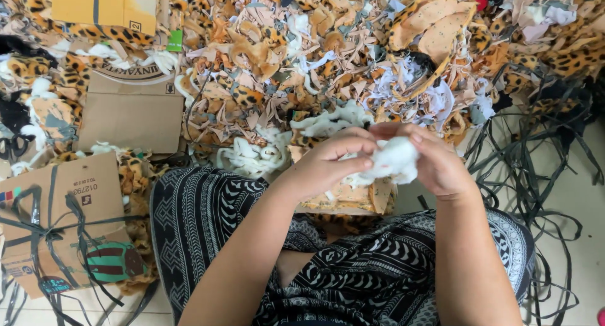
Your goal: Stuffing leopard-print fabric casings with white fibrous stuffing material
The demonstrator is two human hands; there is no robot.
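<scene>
Seen from above, a seated person's left hand and right hand both pinch a small white fluffy fabric piece, held above their lap, before a large heap of leopard-print fabric scraps and flattened cardboard boxes.

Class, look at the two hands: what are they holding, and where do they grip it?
Both hands, left and right, hold a white fluffy piece, pinched at its opposite sides.

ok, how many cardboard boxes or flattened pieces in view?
3. A box top left, cut by the frame; a flat piece below it; a strapped box lower left. Scraps may hide more.
</scene>
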